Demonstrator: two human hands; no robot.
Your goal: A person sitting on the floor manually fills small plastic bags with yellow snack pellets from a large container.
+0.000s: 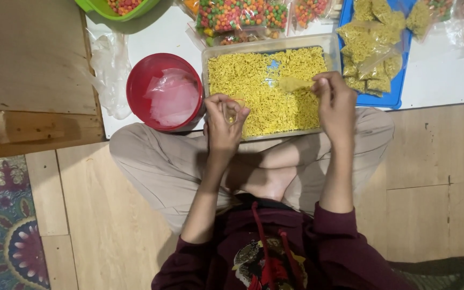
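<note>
While left hand (226,115) pinches a small bag (231,111) open, right hand (335,99) grips a scoop (295,84) over tray (210,56) of noodles (267,91); filling step, needs steady pour.

Clear tray (209,59) of yellow noodle snack (267,91), nearly full.

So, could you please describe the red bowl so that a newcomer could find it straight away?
Start at the clear tub of yellow noodles in front of the seated person. Just beside it, near the left hand, sits a round red bowl. It alone is red, and it holds thin clear plastic bags, not food.
</note>
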